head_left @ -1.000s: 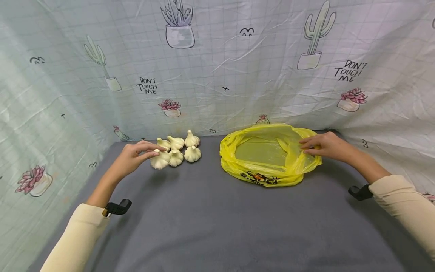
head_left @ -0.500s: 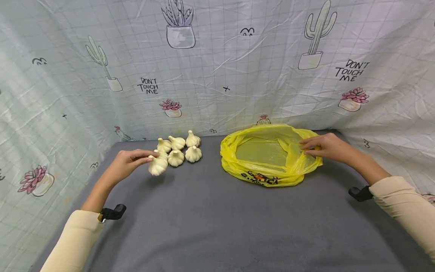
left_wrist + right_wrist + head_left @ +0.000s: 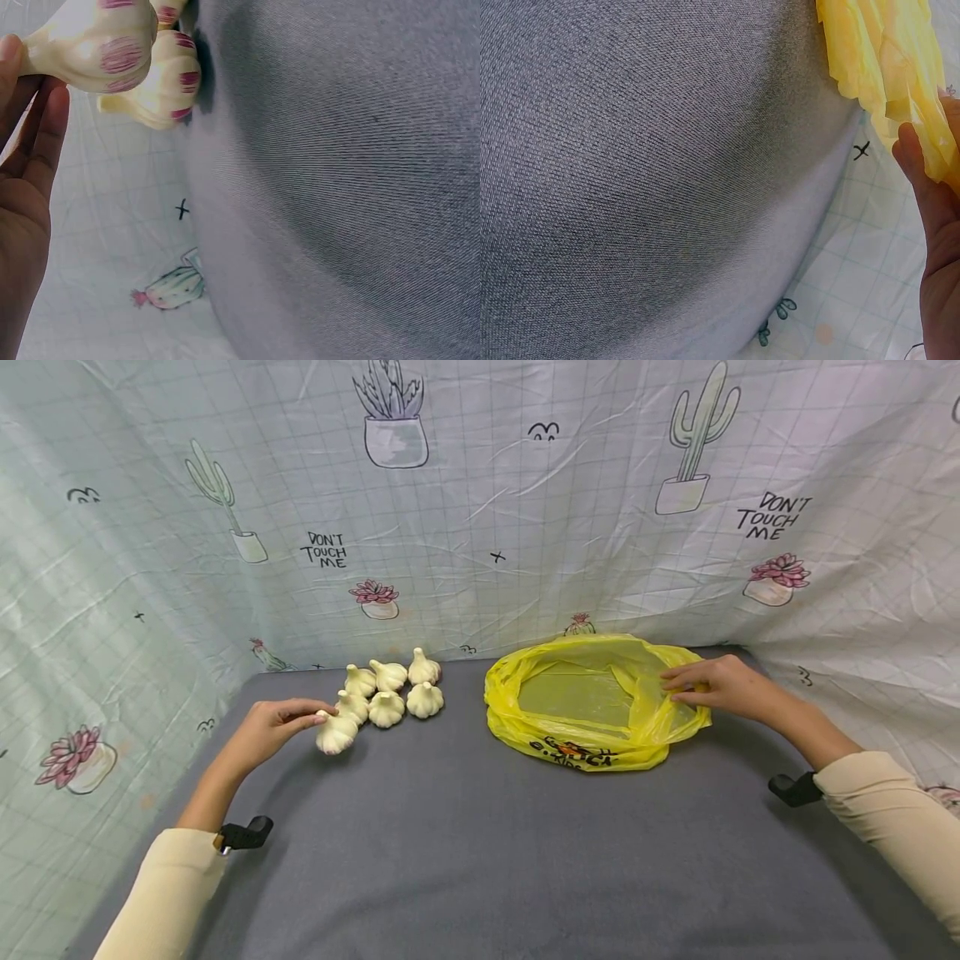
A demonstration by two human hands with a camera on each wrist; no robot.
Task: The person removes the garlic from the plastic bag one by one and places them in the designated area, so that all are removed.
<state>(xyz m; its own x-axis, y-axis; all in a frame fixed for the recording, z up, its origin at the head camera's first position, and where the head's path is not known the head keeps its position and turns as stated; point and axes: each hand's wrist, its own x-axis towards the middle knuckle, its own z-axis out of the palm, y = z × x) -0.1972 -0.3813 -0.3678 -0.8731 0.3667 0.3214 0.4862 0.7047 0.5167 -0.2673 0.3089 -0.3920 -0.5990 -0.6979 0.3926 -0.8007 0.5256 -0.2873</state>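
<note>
My left hand point(image 3: 281, 731) pinches a white garlic bulb point(image 3: 336, 733) by its stem, just in front of and to the left of the other bulbs. In the left wrist view, purple streaks mark the round side of the held garlic bulb point(image 3: 101, 49). Several more garlic bulbs point(image 3: 386, 709) stand in two short rows behind it. At the right, my right hand point(image 3: 712, 681) pinches the right rim of a yellow plastic bag point(image 3: 577, 752), whose wide mouth faces up. The right wrist view has the thumb against the bag's folded edge point(image 3: 889, 67); the other fingers are mostly hidden.
A dark grey cloth point(image 3: 480, 852) covers the table. Behind and at the sides hangs a pale curtain point(image 3: 495, 510) printed with cacti, close to the back edge.
My left hand has drawn the garlic bulb to the left and nearer to me, away from the rows, uncovering a bulb behind it. The right hand and the bag stay in place.
</note>
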